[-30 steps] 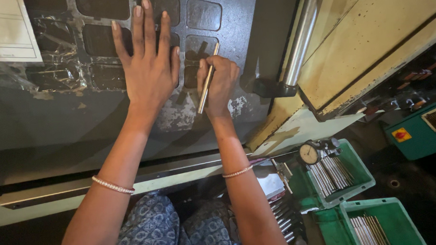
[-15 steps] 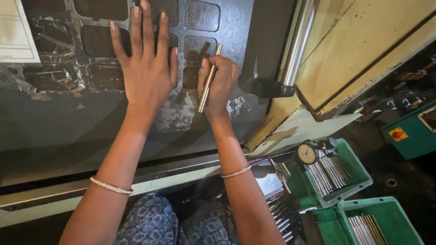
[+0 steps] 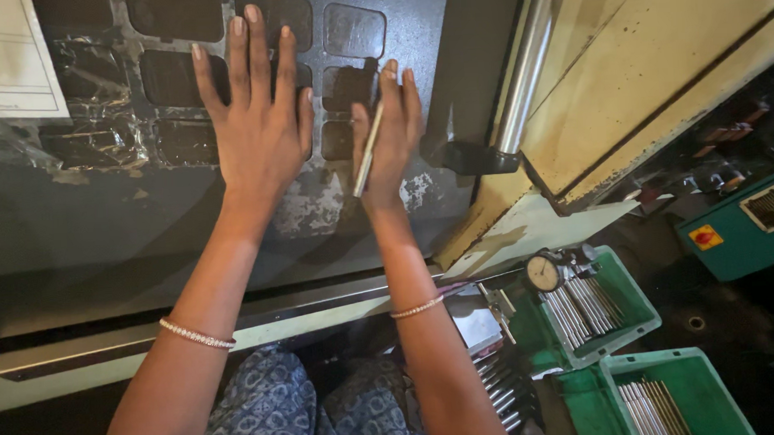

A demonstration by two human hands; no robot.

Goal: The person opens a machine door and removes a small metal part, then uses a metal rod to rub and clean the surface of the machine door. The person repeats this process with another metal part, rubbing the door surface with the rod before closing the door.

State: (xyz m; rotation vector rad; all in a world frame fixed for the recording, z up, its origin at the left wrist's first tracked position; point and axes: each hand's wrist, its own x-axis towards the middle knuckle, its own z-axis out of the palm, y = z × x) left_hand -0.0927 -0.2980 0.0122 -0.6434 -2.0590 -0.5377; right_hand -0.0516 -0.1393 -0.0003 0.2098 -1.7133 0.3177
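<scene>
My left hand (image 3: 259,127) lies flat, fingers spread, on a dark grey machine panel (image 3: 143,219) with square dark pads. My right hand (image 3: 390,139) rests on the same panel just to the right, fingers stretched upward, with a thin metal rod (image 3: 368,149) held against the palm by the thumb. Both wrists wear thin bracelets. A blue patterned garment (image 3: 291,413) shows below between my arms.
A white paper sheet (image 3: 6,60) is taped at the panel's top left. A shiny vertical bar (image 3: 524,64) and cream machine housing (image 3: 659,66) stand right. Green trays (image 3: 635,311) with several metal rods and a dial gauge (image 3: 543,271) sit at lower right, a teal box (image 3: 744,228) beyond.
My right hand has opened out, its fingers now stretched up the panel with the rod still in it. The left hand stays flat in place.
</scene>
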